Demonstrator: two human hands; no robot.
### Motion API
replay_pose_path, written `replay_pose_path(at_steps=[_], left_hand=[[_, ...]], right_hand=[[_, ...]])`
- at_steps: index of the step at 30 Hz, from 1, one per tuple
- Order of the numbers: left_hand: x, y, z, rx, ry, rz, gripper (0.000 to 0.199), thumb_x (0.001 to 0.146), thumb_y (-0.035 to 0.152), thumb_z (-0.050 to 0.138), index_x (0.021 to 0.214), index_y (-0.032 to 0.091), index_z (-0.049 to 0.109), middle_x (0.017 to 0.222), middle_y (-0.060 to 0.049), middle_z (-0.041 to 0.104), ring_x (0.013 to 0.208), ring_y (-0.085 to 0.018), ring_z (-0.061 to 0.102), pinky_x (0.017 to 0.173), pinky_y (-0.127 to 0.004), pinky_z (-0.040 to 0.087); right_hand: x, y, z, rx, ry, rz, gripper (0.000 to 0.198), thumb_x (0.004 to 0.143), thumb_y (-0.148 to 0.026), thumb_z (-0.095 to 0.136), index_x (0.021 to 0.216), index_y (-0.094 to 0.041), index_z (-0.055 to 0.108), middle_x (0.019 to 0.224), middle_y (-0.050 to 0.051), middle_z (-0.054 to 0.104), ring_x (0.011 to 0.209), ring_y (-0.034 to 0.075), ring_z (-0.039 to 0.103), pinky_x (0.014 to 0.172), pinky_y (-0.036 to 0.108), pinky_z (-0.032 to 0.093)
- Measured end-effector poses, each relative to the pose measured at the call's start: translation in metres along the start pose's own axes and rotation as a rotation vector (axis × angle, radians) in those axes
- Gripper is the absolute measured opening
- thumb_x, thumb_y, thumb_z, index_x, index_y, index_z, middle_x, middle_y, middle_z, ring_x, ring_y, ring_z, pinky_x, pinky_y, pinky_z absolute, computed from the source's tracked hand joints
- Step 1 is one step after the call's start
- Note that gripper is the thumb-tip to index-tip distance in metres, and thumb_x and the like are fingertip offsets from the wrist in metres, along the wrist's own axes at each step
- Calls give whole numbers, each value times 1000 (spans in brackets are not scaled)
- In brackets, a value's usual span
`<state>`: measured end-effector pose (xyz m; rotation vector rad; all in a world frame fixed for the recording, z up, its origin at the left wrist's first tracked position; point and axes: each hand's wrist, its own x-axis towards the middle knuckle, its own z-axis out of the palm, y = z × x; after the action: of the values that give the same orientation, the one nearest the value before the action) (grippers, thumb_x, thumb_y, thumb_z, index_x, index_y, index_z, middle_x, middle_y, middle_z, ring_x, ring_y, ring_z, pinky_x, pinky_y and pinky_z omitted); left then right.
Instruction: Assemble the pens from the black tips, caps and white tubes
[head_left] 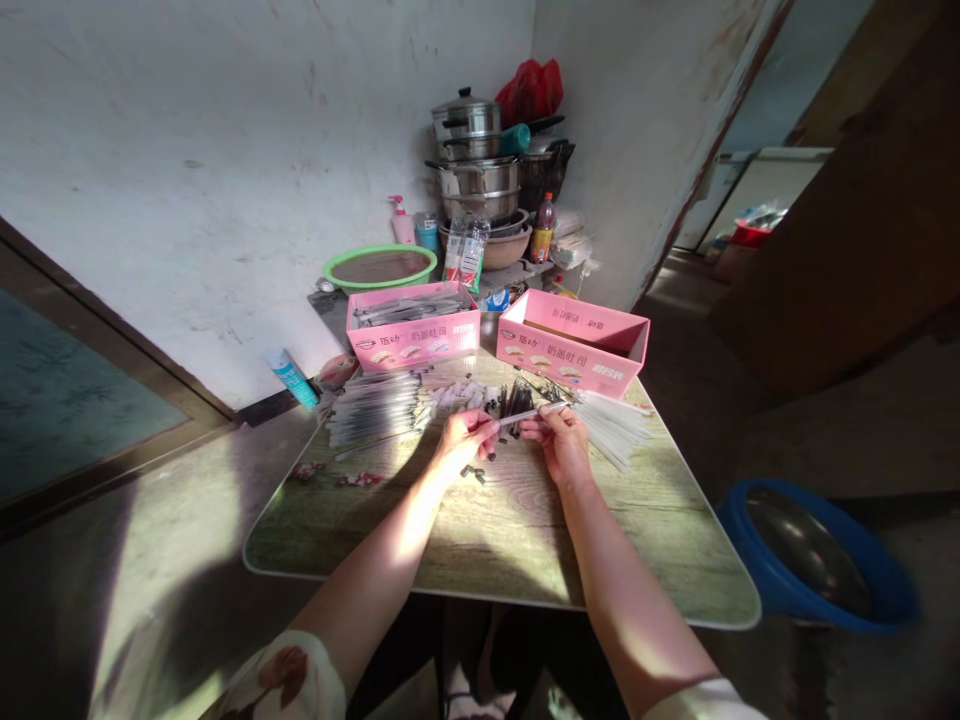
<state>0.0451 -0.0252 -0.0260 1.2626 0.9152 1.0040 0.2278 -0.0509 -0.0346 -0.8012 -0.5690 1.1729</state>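
Note:
Between my two hands runs a thin translucent plastic tube (517, 417), pinched near one end by my left hand (466, 436) and near the other by my right hand (559, 437). Both hands are closed on it, just above the table. Left of them lies a bundle of clear tubes with dark ends (375, 410). Plain whitish tubes (611, 425) fan out to the right. Behind my fingers are slim black pieces (517, 398) and a heap of small white pieces (465, 393). Several small black caps (474, 473) sit near my left hand.
On the wood-patterned table (510, 540), a pink box (412, 335) holding dark-tipped tubes stands at the back left, another pink box (574, 345) at the back right. Stacked pots (476, 160) and a green-rimmed basin (380, 265) are behind. A blue tub (885, 590) stands to the right.

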Motion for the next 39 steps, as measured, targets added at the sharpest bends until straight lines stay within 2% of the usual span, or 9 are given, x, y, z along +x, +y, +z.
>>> replay_pose_path(at_steps=[3, 7, 10, 16, 21, 27, 31, 33, 39], left_hand=[[0, 0, 0, -19, 33, -1, 42, 71, 50, 87, 82, 15, 66, 62, -1, 65, 45, -10, 57, 42, -22, 44], [-2, 2, 0, 30, 60, -67, 48, 82, 62, 75, 77, 15, 66, 62, -3, 65, 41, -10, 55, 35, -21, 35], [-2, 2, 0, 41, 28, -67, 44, 81, 57, 78, 75, 15, 65, 59, -2, 62, 41, -9, 53, 35, -20, 32], [-2, 0, 0, -37, 41, 18, 40, 71, 45, 88, 85, 16, 65, 63, 0, 64, 46, -10, 57, 44, -23, 46], [-5, 3, 1, 29, 35, -45, 42, 86, 57, 73, 77, 16, 66, 68, -5, 66, 44, -11, 57, 36, -21, 37], [-6, 6, 3, 19, 24, 6, 32, 79, 43, 81, 74, 16, 66, 61, -2, 63, 43, -10, 55, 37, -20, 39], [-5, 5, 4, -2, 77, -31, 38, 85, 53, 74, 74, 17, 66, 67, -5, 68, 44, -12, 58, 36, -21, 41], [-5, 6, 4, 9, 63, -64, 42, 86, 57, 71, 74, 17, 66, 66, -5, 67, 44, -12, 58, 34, -20, 40], [-8, 6, 3, 27, 32, -39, 41, 82, 55, 77, 72, 18, 64, 65, -4, 64, 45, -11, 57, 36, -20, 38]], right_hand=[[1, 0, -1, 7, 8, -4, 35, 69, -33, 94, 79, -20, 63, 68, 3, 78, 55, 19, 76, 51, 25, 65], [1, -1, -2, 15, -1, 8, 35, 71, -31, 94, 80, -19, 62, 67, 3, 77, 56, 20, 77, 51, 24, 65], [1, -2, -1, 13, -6, 13, 35, 72, -31, 94, 80, -19, 62, 67, 3, 77, 56, 20, 77, 51, 24, 65], [-1, -2, 1, 11, 11, 9, 36, 71, -32, 94, 79, -19, 62, 66, 3, 77, 55, 20, 77, 51, 25, 65], [-1, -3, 2, 7, 9, 16, 38, 67, -33, 96, 75, -19, 62, 65, 4, 77, 55, 21, 77, 50, 25, 65], [0, -2, 1, -4, 1, 8, 39, 66, -36, 96, 77, -19, 63, 66, 4, 77, 55, 20, 76, 50, 25, 65], [0, -2, 2, -3, 10, 7, 41, 64, -37, 97, 75, -19, 62, 66, 5, 77, 55, 20, 76, 50, 24, 64], [-1, -2, 3, -5, 7, 10, 41, 64, -36, 97, 75, -19, 62, 66, 5, 77, 55, 20, 76, 50, 24, 64], [-3, -3, 4, -16, -1, 15, 41, 66, -36, 97, 76, -21, 60, 65, 2, 76, 55, 20, 76, 50, 24, 65]])
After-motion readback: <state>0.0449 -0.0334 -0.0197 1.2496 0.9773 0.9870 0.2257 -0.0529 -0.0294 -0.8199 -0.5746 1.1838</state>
